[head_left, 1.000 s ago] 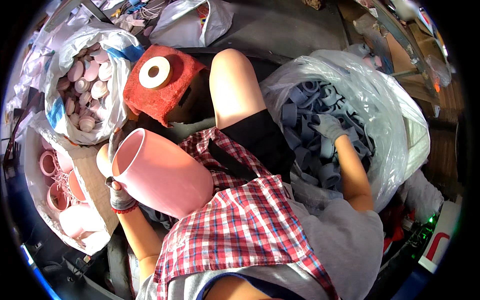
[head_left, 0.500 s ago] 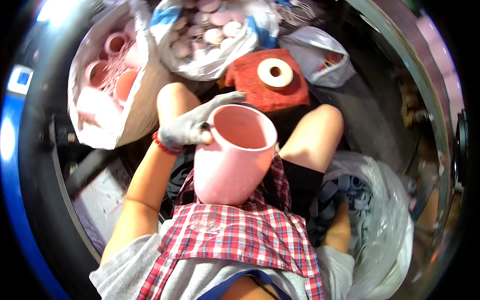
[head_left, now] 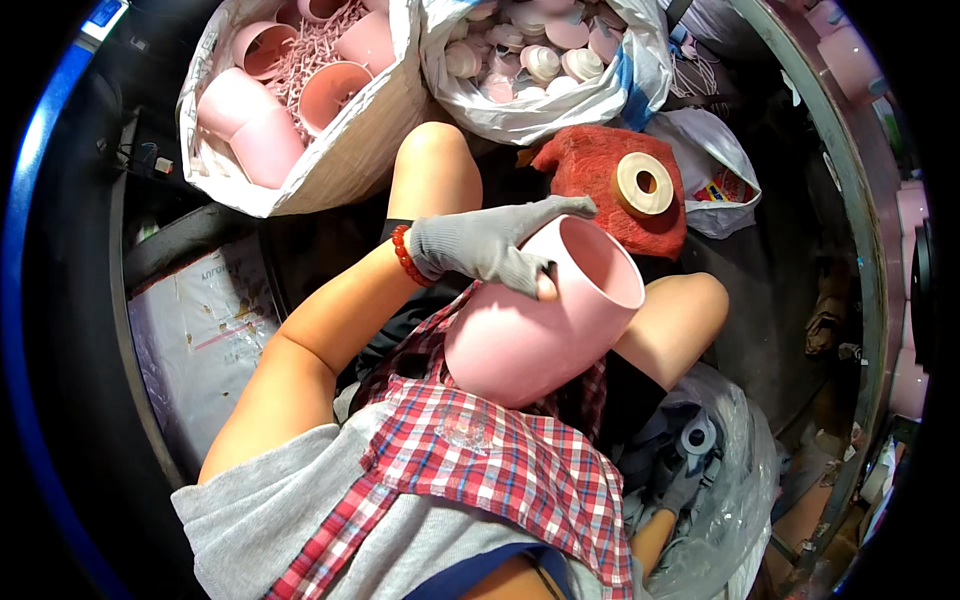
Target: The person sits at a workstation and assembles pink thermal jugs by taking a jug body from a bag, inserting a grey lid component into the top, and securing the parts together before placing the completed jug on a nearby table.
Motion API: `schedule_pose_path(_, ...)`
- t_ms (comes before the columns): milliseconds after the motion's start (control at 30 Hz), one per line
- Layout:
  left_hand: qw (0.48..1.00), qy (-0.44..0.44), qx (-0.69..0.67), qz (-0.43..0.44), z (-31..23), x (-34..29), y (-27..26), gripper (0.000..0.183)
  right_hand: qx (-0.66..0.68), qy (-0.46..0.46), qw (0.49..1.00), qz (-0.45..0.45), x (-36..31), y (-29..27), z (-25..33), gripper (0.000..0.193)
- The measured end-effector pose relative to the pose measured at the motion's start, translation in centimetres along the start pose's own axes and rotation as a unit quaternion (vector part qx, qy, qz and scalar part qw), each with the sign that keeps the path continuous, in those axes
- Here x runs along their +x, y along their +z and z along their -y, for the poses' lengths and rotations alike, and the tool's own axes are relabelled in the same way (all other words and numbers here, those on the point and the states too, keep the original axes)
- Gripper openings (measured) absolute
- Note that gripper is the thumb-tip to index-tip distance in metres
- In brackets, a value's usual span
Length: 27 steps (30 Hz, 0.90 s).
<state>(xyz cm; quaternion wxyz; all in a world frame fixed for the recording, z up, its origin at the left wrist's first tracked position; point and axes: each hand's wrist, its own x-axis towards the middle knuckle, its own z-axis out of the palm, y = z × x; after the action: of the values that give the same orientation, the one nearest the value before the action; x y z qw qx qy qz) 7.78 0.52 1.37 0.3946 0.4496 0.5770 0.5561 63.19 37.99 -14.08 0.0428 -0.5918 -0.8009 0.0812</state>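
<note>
My left hand (head_left: 490, 245), in a grey knit glove with the fingertips bare, is closed on the rim of a pink, pot-shaped plastic container (head_left: 530, 345). The container tilts over my lap, its open mouth toward the upper right. Low on the right, my gloved right hand (head_left: 684, 488) reaches into a clear plastic bag (head_left: 752, 460) of grey plastic parts. Its fingers are around a grey part with a round, ring-shaped end (head_left: 697, 436); the fingertips are partly hidden.
Ahead on the left, a white woven sack (head_left: 350, 165) holds pink containers and shredded paper. Beside it, another sack (head_left: 510, 125) is full of pink and white round pieces. A tape roll (head_left: 645, 185) lies on a red cloth-covered block (head_left: 590, 165). A small white bag (head_left: 735, 215) stands behind.
The pink container has tipped toward the right in my left hand. My right hand has come into clearer view in the bag with a grey ring-ended part. The whole view has turned and shifted.
</note>
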Motion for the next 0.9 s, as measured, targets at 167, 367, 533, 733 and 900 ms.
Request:
schedule_pose_path(167,0.994,-0.014,-0.109,-0.010,-0.4,0.0,0.5,0.118,0.134,-0.063,0.987,-0.062,-0.4,-11.2,6.9,0.046)
schedule_pose_path(367,0.989,0.117,-0.083,0.023,-0.7,0.0,1.4,0.134,0.417,-0.144,0.897,-0.033,0.5,-17.2,25.8,0.045)
schedule_pose_path(533,0.985,0.130,-0.112,0.016,-1.5,-0.8,2.1,0.138,0.439,-0.291,0.846,0.089,-1.3,-20.2,37.2,0.062)
schedule_pose_path(733,0.983,0.105,-0.131,-0.080,-2.0,-3.8,3.2,0.132,0.264,-0.480,0.818,0.177,-3.1,-19.7,42.8,0.078)
schedule_pose_path(900,0.983,0.096,-0.146,-0.061,-1.8,-3.5,3.5,0.128,0.204,-0.576,0.772,0.173,-2.9,-17.8,43.2,0.062)
